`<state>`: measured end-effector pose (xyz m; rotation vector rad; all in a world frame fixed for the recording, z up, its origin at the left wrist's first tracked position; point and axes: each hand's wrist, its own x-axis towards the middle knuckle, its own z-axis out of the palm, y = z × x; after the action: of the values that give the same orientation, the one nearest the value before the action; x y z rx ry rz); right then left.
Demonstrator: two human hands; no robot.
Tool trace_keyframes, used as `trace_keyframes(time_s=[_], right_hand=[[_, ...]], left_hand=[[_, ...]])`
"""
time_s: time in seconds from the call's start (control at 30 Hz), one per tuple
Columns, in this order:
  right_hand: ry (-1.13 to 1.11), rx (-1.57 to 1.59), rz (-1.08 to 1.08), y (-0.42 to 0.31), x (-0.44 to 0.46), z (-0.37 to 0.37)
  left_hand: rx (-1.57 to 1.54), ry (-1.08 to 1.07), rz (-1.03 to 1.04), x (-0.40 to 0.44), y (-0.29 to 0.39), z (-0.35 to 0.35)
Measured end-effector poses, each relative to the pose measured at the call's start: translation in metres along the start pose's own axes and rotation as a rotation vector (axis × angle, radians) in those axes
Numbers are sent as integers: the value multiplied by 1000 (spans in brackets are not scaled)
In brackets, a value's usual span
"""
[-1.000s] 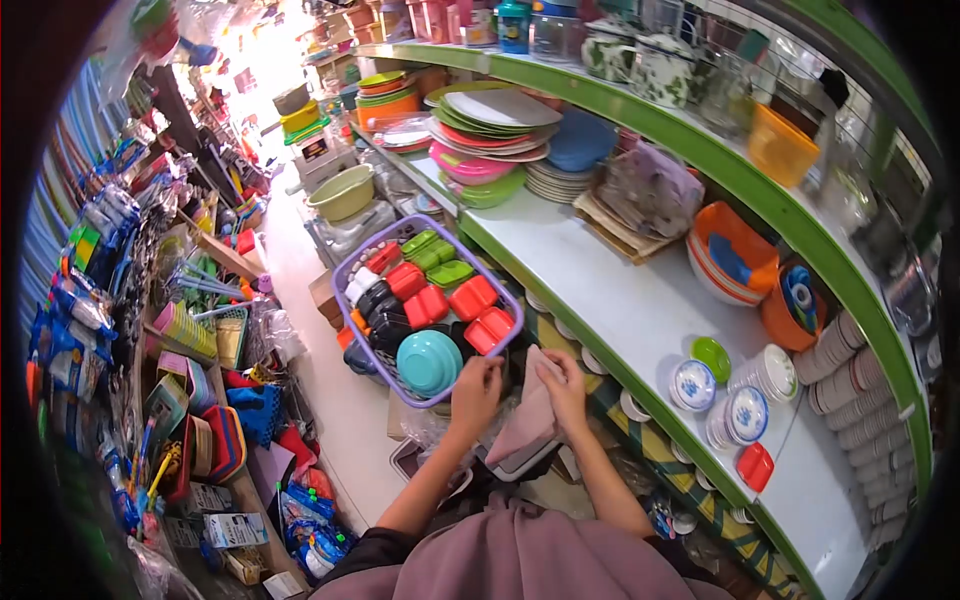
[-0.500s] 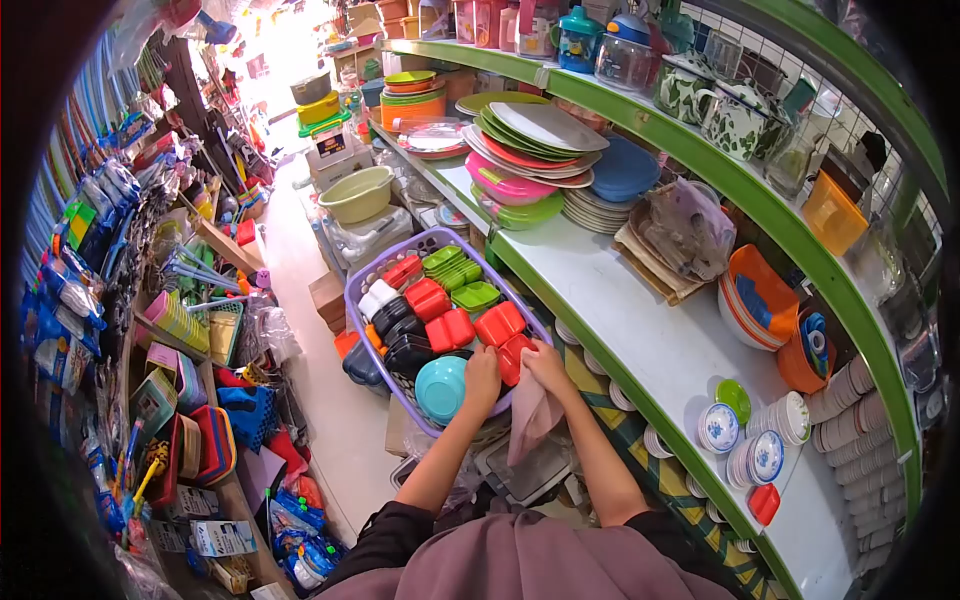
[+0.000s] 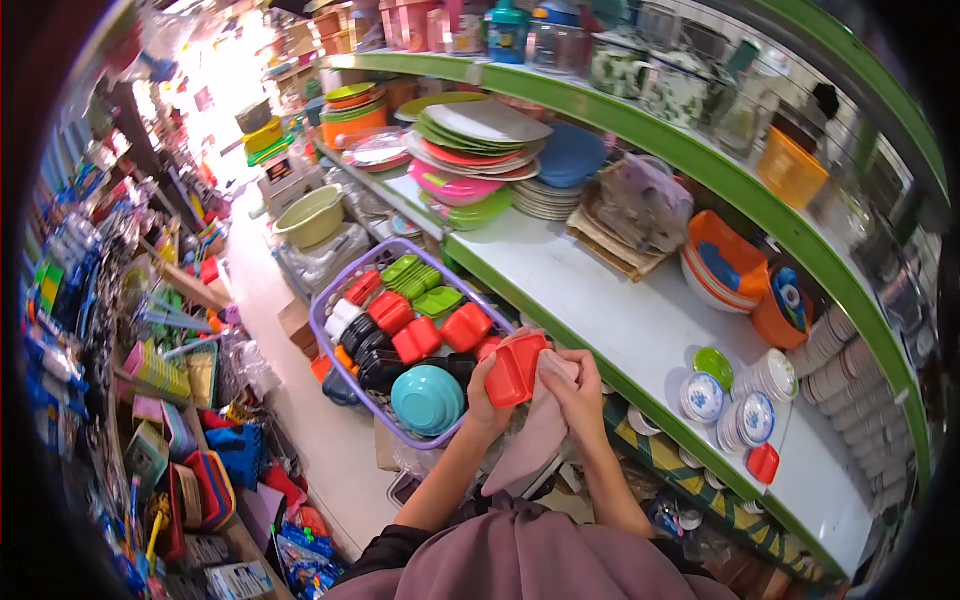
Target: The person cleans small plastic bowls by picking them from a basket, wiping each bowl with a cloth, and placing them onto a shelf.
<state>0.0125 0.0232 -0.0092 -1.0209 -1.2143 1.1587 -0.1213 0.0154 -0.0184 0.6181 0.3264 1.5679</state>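
Note:
My left hand (image 3: 487, 400) grips a small red plastic sauce dish (image 3: 512, 372) by its left side, tilted so that its divided hollow faces me. Against the dish's right edge, my right hand (image 3: 577, 388) holds a dusty-pink cloth (image 3: 535, 432), which hangs down between my wrists. Just to the left stands a purple plastic basket (image 3: 318, 318). Inside it lie several more red dishes (image 3: 417, 340), green dishes (image 3: 437, 301), black dishes (image 3: 380, 370), white ones (image 3: 342, 318) and a stack of turquoise bowls (image 3: 427, 400).
A white shelf (image 3: 600, 290) with a green edge runs along my right, bearing stacked plates (image 3: 480, 130), patterned bowls (image 3: 703, 397) and a lone red dish (image 3: 763, 463). Packed goods crowd the left side. A pale aisle floor (image 3: 262, 270) leads away beside a green basin (image 3: 310, 215).
My left hand has lifted the red dish up from the basket's near right corner, toward me. My right hand has come up with the cloth against it. The view has swung right.

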Motion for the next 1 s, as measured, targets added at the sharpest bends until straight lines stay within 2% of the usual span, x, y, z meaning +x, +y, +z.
trace_keyframes(time_s=[0.07, 0.1, 0.2, 0.27, 0.33, 0.37, 0.47, 0.63, 0.73, 0.77, 0.8, 0.87, 0.9, 0.93, 1.0], right_hand=[[136, 121, -1, -18, -15, -14], [152, 74, -18, -21, -21, -27], [400, -164, -301, -41, -44, -48], [558, -253, -386, -41, -60, -70], [714, -401, -461, -46, -76, -92], [709, -579, -443, -52, -87, -107], [819, -648, -446, -80, -114, -127], [808, -768, -382, -102, -168, -165], [906, -681, -368, -117, -187, -202], [984, -681, -439, -124, -182, -207], [950, -776, -414, -127, -182, -210], [873, -964, -364, -130, -180, -218], [858, -1071, -471, -127, -175, -218], [799, -1079, -438, -129, -178, -219], [676, -1090, -378, -131, -182, -219]], left_hand=[[-274, -108, -150, 1, -14, 31], [-341, -137, -163, 1, -28, 32], [-378, -114, -287, -6, -58, 63], [-328, -99, -363, -13, -79, 87], [-350, -62, -449, -22, -102, 109], [-402, -69, -502, -25, -115, 116], [-440, -124, -626, -36, -129, 156], [-342, -345, -686, -49, -169, 191], [-274, -513, -737, -57, -182, 198], [-244, -592, -741, -62, -184, 201], [-214, -671, -744, -68, -186, 203], [-89, -616, -757, -78, -201, 207], [-27, -586, -771, -81, -201, 213], [35, -554, -782, -82, -201, 217], [-20, -632, -804, -72, -203, 214]])
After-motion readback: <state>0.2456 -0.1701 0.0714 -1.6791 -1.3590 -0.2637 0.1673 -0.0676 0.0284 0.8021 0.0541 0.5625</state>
